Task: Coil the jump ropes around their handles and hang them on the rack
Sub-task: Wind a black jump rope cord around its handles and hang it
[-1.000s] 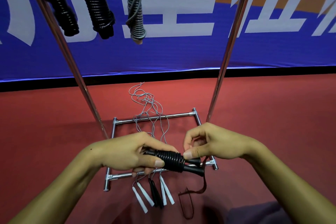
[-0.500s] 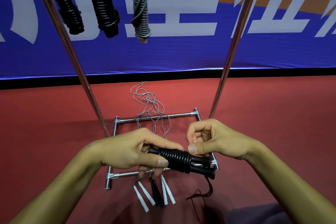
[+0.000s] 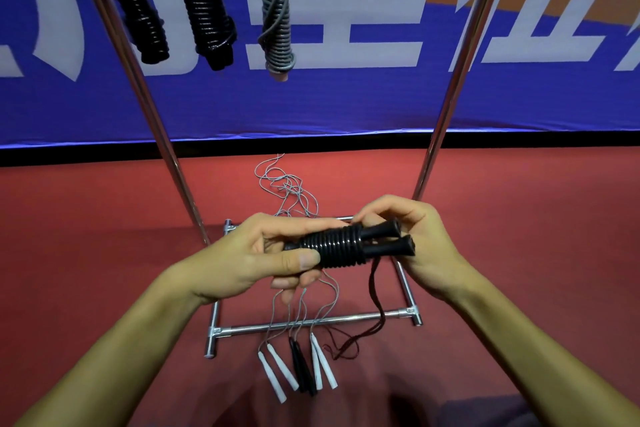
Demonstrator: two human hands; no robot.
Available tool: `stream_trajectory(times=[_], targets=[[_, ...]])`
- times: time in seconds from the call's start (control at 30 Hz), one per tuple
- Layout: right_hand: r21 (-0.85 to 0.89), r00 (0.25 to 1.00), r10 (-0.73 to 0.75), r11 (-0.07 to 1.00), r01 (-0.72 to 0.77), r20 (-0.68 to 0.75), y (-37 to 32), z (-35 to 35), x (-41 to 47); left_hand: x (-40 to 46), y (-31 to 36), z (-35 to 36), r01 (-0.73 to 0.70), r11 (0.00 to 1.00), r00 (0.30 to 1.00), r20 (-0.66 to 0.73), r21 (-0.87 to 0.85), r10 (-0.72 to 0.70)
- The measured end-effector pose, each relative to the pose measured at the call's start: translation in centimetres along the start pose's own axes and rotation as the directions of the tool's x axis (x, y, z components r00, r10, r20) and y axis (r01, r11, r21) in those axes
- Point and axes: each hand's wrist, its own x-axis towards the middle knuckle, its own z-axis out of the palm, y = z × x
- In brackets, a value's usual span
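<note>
Hanging at upper left from the rack [image 3: 138, 87]: two coiled black ropes [image 3: 204, 7], then a coiled grey rope [image 3: 277, 21] just right of them, all off the floor and well above the hands. Below, on the red floor [image 3: 86, 236], loose grey cord [image 3: 287, 191] trailing through the rack's base frame, ending near the bottom in white handles [image 3: 277, 371] and a black pair [image 3: 303, 371] between them; uncoiled, waiting.

Left hand [image 3: 256, 260]: curled round the left end of the black jump rope bundle [image 3: 336, 246], thumb pressed on the front of the coils, fingers wrapped beneath. Bundle held level above the base frame, between the two uprights, cord wound tight over both handles. Right hand [image 3: 412, 239]: fingers bent round the bare handle ends at the bundle's right, apparently pinching there; exact contact hidden behind the handles. A thin dark red string [image 3: 379, 295] dropping from that end down to the floor.

Probably finishing the wrap and securing the tail. Worth keeping the left thumb firm on the last turns so nothing springs loose. Worth drawing the string snug with the right, close against the coils, not across the handle tips. Worth leaving a loop free for the rack. Risk: slack coils sliding off the tapered ends once lifted.
</note>
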Motion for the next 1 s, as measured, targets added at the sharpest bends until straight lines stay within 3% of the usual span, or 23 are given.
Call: stream_trajectory(times=[0.17, 0.27, 0.43, 0.53, 0.6, 0.7, 0.83, 1.0], targets=[[-0.145, 0.994, -0.076, 0.986, 0.086, 0.073, 0.1, -0.3, -0.2, 0.2, 0.1, -0.3, -0.037, 0.998, 0.999, -0.034, -0.060, 0.035], [-0.250, 0.991, -0.128, 0.959, 0.135, 0.042, 0.6, -0.4, -0.5, 0.1, 0.0, -0.4, -0.032, 0.998, 0.999, -0.037, -0.048, 0.030], [-0.516, 0.939, -0.339, 0.795, 0.320, 0.061, 1.4, -0.2, -0.4, 0.1, 0.2, -0.3, -0.046, 0.999, 0.997, -0.068, -0.011, 0.046], [-0.575, 0.936, -0.350, 0.756, 0.312, 0.047, 1.1, -0.5, -0.5, 0.1, 0.3, -0.5, -0.050, 0.999, 0.994, -0.100, 0.003, 0.050], [-0.532, 0.960, -0.281, 0.816, 0.228, -0.019, 0.7, -0.3, -0.8, 0.1, 0.2, -0.5, -0.043, 0.999, 0.994, -0.102, 0.027, 0.046], [-0.319, 0.998, -0.049, 0.947, 0.031, -0.049, 0.6, 0.6, -1.2, 0.2, 0.0, -0.4, -0.029, 0.999, 0.996, -0.088, 0.035, 0.032], [-0.078, 0.989, 0.133, 0.987, -0.138, -0.068, 0.6, 1.9, -1.1, 0.5, -0.2, -0.2, -0.030, 0.999, 0.994, -0.106, 0.028, 0.033], [-0.094, 0.978, 0.193, 0.975, -0.201, -0.081, 0.6, 1.8, -1.0, 0.9, -0.8, 0.2, -0.047, 0.999, 0.978, -0.201, 0.028, 0.051]])
